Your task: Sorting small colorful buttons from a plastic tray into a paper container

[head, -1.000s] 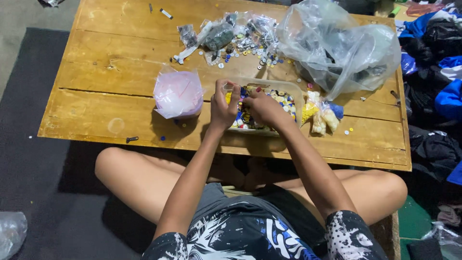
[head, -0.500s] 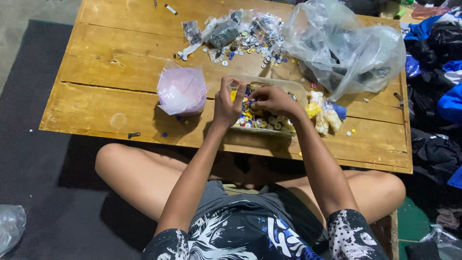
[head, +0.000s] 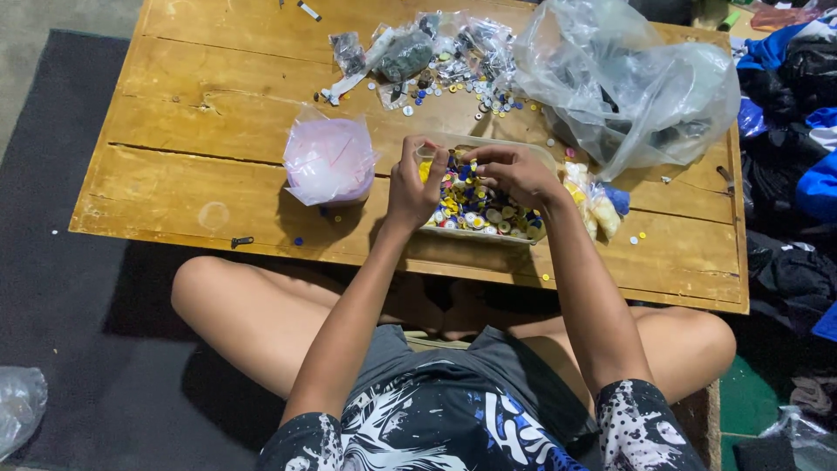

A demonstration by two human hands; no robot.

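While the person sits cross-legged on a dark floor mat (head: 78, 288), a low wooden table (head: 174, 183) of scuffed yellow planks spans the view, its boards running left to right. Dim indoor room; piled clothes (head: 793, 174) in blue and black lie along the right edge, and a crumpled clear bag (head: 17, 406) sits bottom left on the mat. Both hands work over a clear rectangular tray (head: 523, 234) near the table's front edge, about centre; its long axis runs left-right, parallel to the boards, open side up, filled with small coloured buttons or caps in yellow, blue and white. Left hand (head: 414, 187) is at the tray's left end, fingers curled and pinched together; what they pinch is too small to tell. Right hand (head: 514, 173) hovers over the tray's middle, fingers bent down into the pieces; grip cannot be told. Pink-tinted plastic bag (head: 327, 161) stands just left of the tray. Large clear plastic bag (head: 628, 83) sits behind on the right. Loose pieces and small packets (head: 436, 61) are scattered at the far side.
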